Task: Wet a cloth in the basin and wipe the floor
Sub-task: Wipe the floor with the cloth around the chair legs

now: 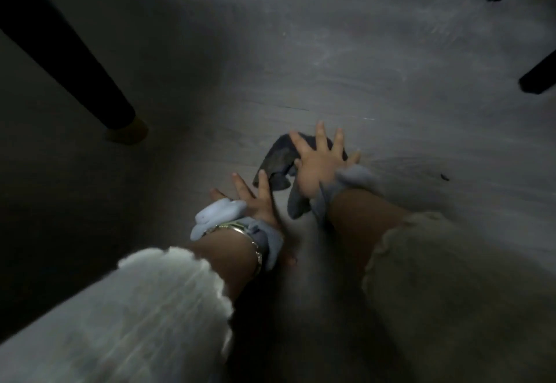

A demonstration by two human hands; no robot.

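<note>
Grey cloth (276,161) under the right hand (316,169), grip wide; left hand (255,202), apparently splayed too, on the floor (331,66).

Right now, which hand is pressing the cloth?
The right hand, fingers spread on top of the dark cloth. The left hand, the one with the bracelet, lies flat on the floor beside it.

The dark grey cloth (275,163) is lying crumpled on the grey floor (331,60), near the middle, with the right hand (319,169) pressing flat on it.
</note>
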